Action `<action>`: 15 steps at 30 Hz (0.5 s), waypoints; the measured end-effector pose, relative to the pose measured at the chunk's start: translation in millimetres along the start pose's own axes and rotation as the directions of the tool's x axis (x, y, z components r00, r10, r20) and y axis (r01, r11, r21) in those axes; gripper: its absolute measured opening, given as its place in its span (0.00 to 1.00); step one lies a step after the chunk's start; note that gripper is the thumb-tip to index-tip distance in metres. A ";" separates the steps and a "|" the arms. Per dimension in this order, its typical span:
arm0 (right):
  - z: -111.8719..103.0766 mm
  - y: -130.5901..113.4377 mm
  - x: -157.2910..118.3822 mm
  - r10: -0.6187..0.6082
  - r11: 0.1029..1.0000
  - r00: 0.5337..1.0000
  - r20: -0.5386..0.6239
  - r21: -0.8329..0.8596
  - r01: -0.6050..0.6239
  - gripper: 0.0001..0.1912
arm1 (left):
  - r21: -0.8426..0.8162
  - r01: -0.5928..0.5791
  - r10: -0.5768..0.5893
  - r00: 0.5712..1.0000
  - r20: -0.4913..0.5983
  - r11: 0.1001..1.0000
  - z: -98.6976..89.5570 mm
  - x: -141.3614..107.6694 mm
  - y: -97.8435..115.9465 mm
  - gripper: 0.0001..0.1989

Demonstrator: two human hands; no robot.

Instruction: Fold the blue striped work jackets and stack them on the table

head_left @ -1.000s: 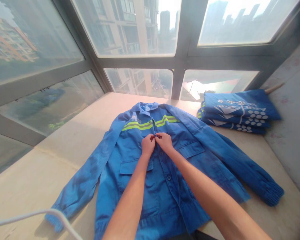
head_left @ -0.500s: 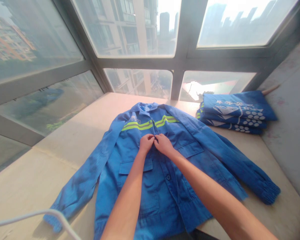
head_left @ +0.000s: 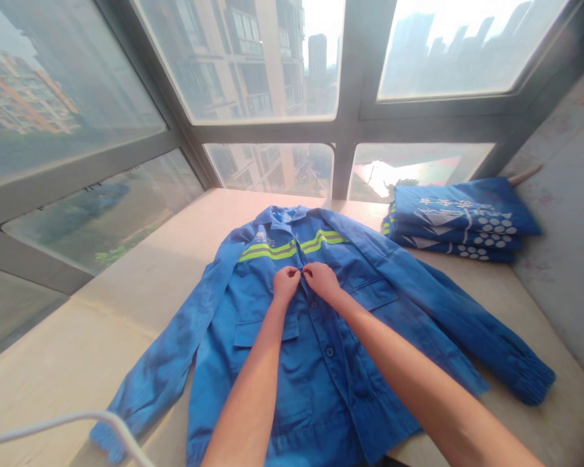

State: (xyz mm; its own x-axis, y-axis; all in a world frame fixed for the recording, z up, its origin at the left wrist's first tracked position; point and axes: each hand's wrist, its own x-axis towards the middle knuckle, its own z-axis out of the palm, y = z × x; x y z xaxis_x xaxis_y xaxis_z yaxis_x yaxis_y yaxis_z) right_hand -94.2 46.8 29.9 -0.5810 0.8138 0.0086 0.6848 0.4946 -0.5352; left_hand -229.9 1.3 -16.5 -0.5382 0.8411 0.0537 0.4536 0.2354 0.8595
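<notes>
A blue jacket (head_left: 292,376) with yellow-green and grey reflective stripes lies face up, its collar toward the window and its sleeves spread to both sides. At the middle of its front opening, just below the stripes, my left hand (head_left: 287,283) pinches the front edge. My right hand (head_left: 320,280) pinches the same opening from the other side, with the fingertips of both hands nearly touching. Whatever small part lies between the fingertips is hidden. Below my hands, buttons show along the lower front, which hangs partly apart near the hem.
Folded blue garments (head_left: 460,217) with white print are stacked at the back right, beside the wall. A white cable (head_left: 78,416) crosses the lower left above the pale surface (head_left: 141,285). Framed windows (head_left: 267,165) border the back and left.
Both hands stay pinched at the front opening, with the right hand's fingers slightly shifted. The whole view has moved a little, and a button below the hands now shows.
</notes>
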 end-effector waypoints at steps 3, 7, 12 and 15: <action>-5.3 -2.5 1.3 -0.015 0.999 1.000 0.019 -0.052 0.016 0.12 | 0.017 0.003 -0.003 1.000 -0.019 1.000 0.5 -1.6 1.0 0.05; -6.1 -4.8 1.5 -0.028 0.996 0.999 0.033 -0.087 0.031 0.12 | 0.029 0.003 -0.002 0.999 -0.038 1.000 2.0 -4.6 1.8 0.05; 1.0 -2.5 6.1 0.011 0.998 0.999 0.030 -0.057 -0.009 0.12 | 0.028 -0.007 0.008 0.999 -0.048 1.000 2.9 -7.0 1.6 0.05; 5.2 2.7 12.2 0.046 0.999 0.998 0.037 -0.007 -0.046 0.13 | 0.035 -0.024 0.026 0.999 -0.046 0.999 1.9 -7.7 2.3 0.05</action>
State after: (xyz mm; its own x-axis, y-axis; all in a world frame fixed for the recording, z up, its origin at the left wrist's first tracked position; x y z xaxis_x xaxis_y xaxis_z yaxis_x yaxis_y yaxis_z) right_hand -101.8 56.5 24.1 -0.5647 0.8240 -0.0468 0.7137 0.4591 -0.5290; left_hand -223.3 -3.7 -15.9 -0.5585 0.8235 0.0991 0.4909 0.2319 0.8398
